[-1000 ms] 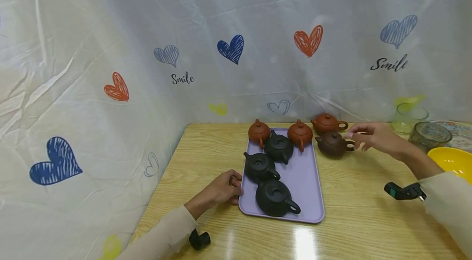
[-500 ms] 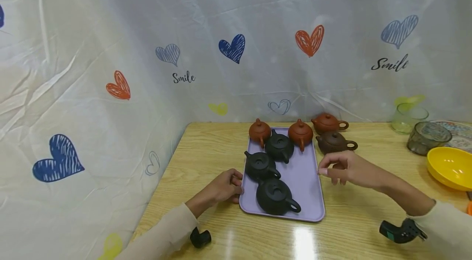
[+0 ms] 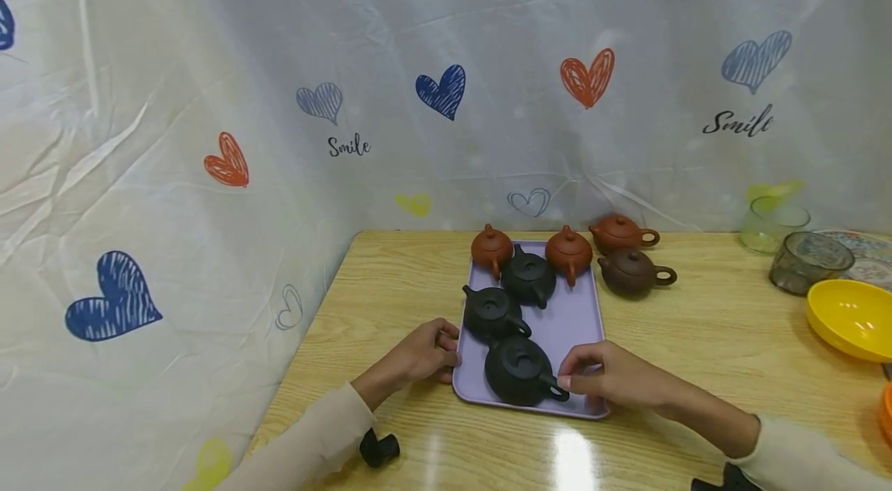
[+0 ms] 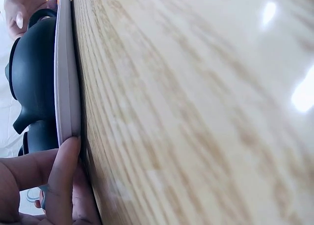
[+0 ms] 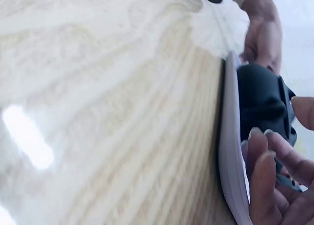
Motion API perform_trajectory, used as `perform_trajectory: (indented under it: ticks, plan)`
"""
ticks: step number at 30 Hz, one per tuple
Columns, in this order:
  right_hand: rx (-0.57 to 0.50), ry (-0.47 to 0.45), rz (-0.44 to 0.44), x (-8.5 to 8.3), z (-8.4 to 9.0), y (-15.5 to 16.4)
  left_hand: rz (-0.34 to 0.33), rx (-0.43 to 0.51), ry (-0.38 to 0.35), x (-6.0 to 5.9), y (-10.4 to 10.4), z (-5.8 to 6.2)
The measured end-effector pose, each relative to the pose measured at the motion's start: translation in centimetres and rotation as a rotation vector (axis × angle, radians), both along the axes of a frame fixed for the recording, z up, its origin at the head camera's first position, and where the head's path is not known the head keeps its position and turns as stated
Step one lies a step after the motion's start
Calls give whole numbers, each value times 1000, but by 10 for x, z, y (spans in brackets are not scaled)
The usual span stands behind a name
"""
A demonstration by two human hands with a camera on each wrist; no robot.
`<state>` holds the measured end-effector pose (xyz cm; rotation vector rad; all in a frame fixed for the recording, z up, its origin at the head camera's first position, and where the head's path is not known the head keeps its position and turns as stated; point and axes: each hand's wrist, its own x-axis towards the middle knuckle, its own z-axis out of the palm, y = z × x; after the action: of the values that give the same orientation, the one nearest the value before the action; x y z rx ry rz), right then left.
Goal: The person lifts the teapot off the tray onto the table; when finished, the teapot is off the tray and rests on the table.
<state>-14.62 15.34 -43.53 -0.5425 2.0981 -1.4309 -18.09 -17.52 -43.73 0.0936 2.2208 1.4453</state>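
Observation:
A lilac tray holds several small teapots. My left hand is at its left edge, and in the left wrist view the fingers pinch its rim. Over the tray's front right corner is my right hand, fingertips beside the handle of the front black teapot. In the right wrist view the thumb stands apart from the fingers, with nothing held between them. Behind that pot sit another black teapot, a third black teapot, and two reddish-brown teapots at the back corners.
Right of the tray's far end stand a dark brown teapot and a reddish teapot. Farther right are a greenish glass, a smoky glass bowl and a yellow bowl. A printed curtain borders the wooden table.
My right hand has come from beside the dark brown teapot toward the front, over the tray's right edge to the front black teapot's handle. My left hand has stayed at the tray's edge.

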Motion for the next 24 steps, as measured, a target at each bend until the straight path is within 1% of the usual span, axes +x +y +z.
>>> perform_trajectory:
  ticks: [4,10,13,16,24]
  plan:
    - [1,-11,-15,3,-3,-7,-1,-3,-3,-2,0,-1]
    - [7,-21,5,4,-3,-17,-4,-2,-6,-3,-1,-3]
    - [12,-24,-2,5,-2,-19,-4,-2,-9,-3,-1,-3]
    - [1,-43,-16,6,-1,-21,-5,-7,-5,-2,-2,-3]
    - [-52,-131,-44,9,-1,-23,-5,-1,-6,-1,-1,-2]
